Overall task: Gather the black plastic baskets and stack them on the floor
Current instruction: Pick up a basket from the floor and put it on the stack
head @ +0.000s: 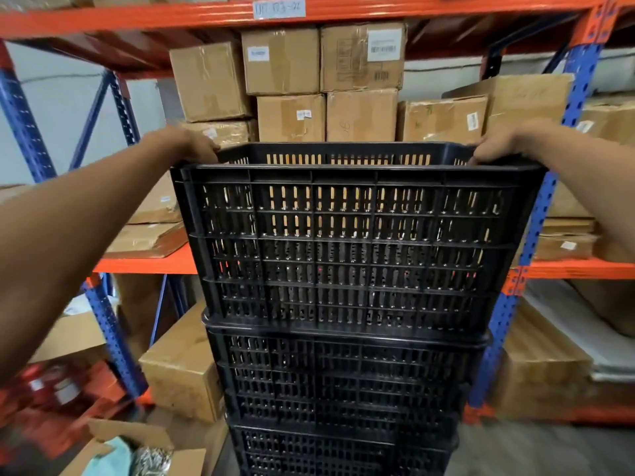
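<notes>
Both arms reach forward, and between the two hands sits the top basket (347,242), a black slotted plastic crate. The left hand (187,144) grips its left rim near the far corner with the fingers curled down over the edge. The right hand (505,144) grips the right rim the same way at the opposite far corner. Straight below the hands, the base of the top basket meets the rim of a second basket (343,376) of the same kind. That one stands on a third basket (343,451), whose bottom runs out of view at the lower edge, so the three form one upright column. Whether the top one rests its full weight on the stack or is partly carried by the hands cannot be told. Beyond the hands stands a storage rack with blue uprights (577,80) and orange beams (144,261). At hand height and above, its shelf is packed with taped cardboard boxes (281,61). A handwritten paper label (279,9) is stuck to the beam above them. Well below the left arm an open carton (103,438) holds a teal cloth (113,455). Below the right arm a strip of grey floor (536,448) shows beside the column.
</notes>
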A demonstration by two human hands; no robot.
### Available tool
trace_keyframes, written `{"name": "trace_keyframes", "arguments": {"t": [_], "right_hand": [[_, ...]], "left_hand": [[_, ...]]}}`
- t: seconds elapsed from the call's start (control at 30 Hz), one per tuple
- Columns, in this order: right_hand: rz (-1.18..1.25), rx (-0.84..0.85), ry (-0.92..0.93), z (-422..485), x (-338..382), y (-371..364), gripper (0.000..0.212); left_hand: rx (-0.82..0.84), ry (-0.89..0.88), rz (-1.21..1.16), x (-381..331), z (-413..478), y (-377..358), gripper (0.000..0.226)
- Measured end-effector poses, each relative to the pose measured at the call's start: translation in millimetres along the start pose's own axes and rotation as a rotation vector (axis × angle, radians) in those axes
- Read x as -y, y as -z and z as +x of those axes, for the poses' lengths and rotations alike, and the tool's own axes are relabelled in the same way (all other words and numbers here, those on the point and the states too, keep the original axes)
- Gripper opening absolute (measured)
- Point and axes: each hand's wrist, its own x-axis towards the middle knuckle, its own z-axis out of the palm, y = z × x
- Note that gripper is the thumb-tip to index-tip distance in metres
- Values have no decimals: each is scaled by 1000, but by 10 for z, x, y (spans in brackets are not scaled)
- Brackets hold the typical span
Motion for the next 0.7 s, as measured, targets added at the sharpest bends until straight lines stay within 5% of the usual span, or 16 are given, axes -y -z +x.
{"name": "trace_keyframes", "arguments": {"t": [0.17, 0.7], "right_hand": [[115, 92, -93, -257, 8, 53, 50], [128, 24, -112, -577, 2, 54, 30]], "left_hand": [[-18, -23, 9, 47, -81, -9, 49], [-30, -35, 48, 56, -132, 27, 45]]}}
